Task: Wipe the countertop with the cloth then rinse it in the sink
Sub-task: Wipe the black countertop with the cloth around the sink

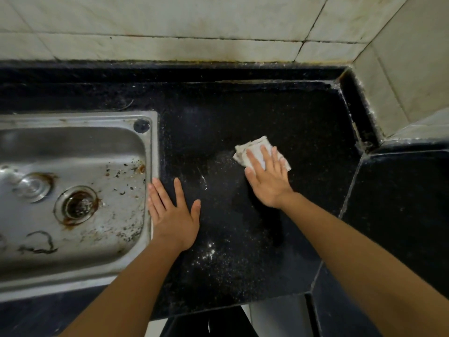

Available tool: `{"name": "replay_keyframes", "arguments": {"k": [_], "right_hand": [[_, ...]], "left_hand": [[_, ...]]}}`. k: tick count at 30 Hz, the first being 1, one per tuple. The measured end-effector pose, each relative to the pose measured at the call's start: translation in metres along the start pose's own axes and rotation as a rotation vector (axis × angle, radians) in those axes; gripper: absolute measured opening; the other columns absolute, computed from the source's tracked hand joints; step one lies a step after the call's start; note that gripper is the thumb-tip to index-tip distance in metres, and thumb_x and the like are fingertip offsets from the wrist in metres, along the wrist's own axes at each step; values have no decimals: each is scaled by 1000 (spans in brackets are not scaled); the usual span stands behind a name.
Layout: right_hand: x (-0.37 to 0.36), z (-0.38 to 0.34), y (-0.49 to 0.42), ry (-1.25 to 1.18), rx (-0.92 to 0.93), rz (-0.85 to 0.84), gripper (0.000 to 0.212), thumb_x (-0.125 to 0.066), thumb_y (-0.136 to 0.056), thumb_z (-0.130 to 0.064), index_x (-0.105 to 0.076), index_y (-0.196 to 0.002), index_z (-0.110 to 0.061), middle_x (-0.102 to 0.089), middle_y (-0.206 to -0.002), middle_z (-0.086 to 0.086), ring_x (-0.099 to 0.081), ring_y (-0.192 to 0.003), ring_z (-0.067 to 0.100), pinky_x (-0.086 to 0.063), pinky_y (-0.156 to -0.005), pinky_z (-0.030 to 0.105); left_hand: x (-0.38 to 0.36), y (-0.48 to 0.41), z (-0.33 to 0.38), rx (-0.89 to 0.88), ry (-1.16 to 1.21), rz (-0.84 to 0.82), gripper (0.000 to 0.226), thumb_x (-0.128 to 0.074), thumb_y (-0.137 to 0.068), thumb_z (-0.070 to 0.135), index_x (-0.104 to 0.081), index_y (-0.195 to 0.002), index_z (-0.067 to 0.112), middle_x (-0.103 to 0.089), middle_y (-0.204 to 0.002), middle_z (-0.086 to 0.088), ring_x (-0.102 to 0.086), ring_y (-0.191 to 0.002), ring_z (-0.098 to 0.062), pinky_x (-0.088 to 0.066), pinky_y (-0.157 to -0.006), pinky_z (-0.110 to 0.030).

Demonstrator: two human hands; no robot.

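Right hand (269, 183) flat, fingers straight, atop the folded cloth (255, 147), its long axis diagonal, far-left to near-right.

We see a dim indoor picture, and the soft light seems to come from above. The tiled wall (194, 20) is the brightest area, pale and evenly lit. The black countertop (243, 113) swallows most of the light, showing only tiny glinting speckles and a faint greyish sheen near its middle. The steel sink (73, 147) has a dull shine with a washed-out highlight at its left edge, where detail turns soft. A dark, blurred shadow lies on the countertop just beneath the right hand (267, 181). The white cloth (252, 148) stands out brightly. We notice wide-angle bending: the countertop's back edge bows, and the forearms (364, 263) stretch large toward the lower corners.
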State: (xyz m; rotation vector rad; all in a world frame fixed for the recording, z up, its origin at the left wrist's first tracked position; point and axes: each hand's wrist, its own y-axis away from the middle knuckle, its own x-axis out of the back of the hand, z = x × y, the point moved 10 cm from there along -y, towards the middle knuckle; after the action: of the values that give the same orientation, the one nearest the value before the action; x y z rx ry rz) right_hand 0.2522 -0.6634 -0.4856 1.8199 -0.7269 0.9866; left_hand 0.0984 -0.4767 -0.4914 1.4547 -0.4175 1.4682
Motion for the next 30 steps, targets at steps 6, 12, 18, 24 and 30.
{"name": "replay_keyframes", "arguments": {"k": [6,12,18,24,30], "right_hand": [[-42,-46,65,187,321,-109,54,-16,-101,-50,11,-148,-45,27,-156,-4,34,-141,20,21,-112,37],[-43,-35,77,272,480,-177,49,-14,-101,-54,6,-145,-56,28,-153,-17,36,-138,9,28,-109,27],[7,-12,-7,142,162,-67,51,-13,-101,-53,4,-150,-48,20,-160,-8,28,-143,15,17,-113,34],[23,-22,-60,-20,-80,-10,55,-11,-100,-53,9,-151,-42,25,-159,-3,33,-142,20,19,-113,40],[-4,-55,-27,61,98,-91,56,-13,-101,-53,12,-149,-44,29,-157,-2,36,-139,20,22,-111,38]], "left_hand": [[1,0,1,-5,6,-29,72,-9,-94,56,28,-142,18,37,-146,-25,31,-137,-37,18,-111,-45],[2,1,0,3,1,-7,73,-9,-94,57,25,-145,17,35,-147,-25,31,-138,-37,18,-112,-44],[3,0,-3,-1,10,64,77,16,-79,63,30,-140,18,39,-143,-24,38,-132,-32,33,-101,-38],[1,-1,-3,-26,41,106,79,15,-78,63,24,-142,18,38,-142,-22,36,-133,-32,29,-104,-39],[3,-1,-2,0,40,50,78,16,-77,63,30,-140,19,42,-142,-21,32,-137,-36,27,-104,-41]]}}
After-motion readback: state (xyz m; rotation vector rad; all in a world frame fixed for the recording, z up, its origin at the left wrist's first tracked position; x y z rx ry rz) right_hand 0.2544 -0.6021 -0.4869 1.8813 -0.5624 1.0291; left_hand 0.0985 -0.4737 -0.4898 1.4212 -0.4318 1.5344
